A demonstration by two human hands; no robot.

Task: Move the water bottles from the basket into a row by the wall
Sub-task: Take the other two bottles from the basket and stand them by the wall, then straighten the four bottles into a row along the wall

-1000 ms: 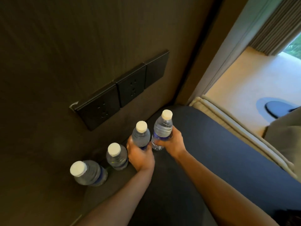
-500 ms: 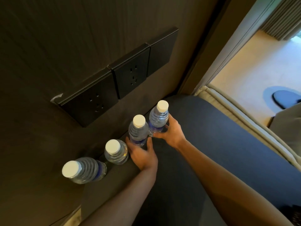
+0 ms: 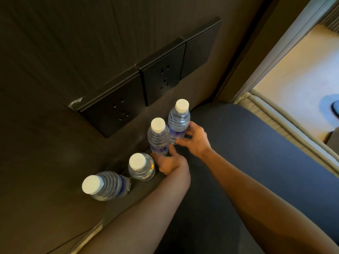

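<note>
Several clear water bottles with white caps stand in a row along the dark wall on a dark blue surface (image 3: 238, 153). The nearest bottle (image 3: 106, 186) and the second bottle (image 3: 141, 169) stand free. My left hand (image 3: 169, 163) wraps the base of the third bottle (image 3: 158, 137). My right hand (image 3: 195, 138) holds the fourth bottle (image 3: 178, 120) low down, thumb under its base and fingers on its side. Both held bottles stand upright, close to each other and to the wall. No basket is in view.
Black socket panels (image 3: 146, 85) stick out from the wall just above the bottles. A beige padded edge (image 3: 275, 114) borders the blue surface on the right. Beyond it lies a light floor (image 3: 293, 66) with a blue object (image 3: 330, 107).
Both hands have carried their bottles a little further toward the wall and slid lower on them. The right hand's fingers have spread somewhat. The two free bottles have stayed put.
</note>
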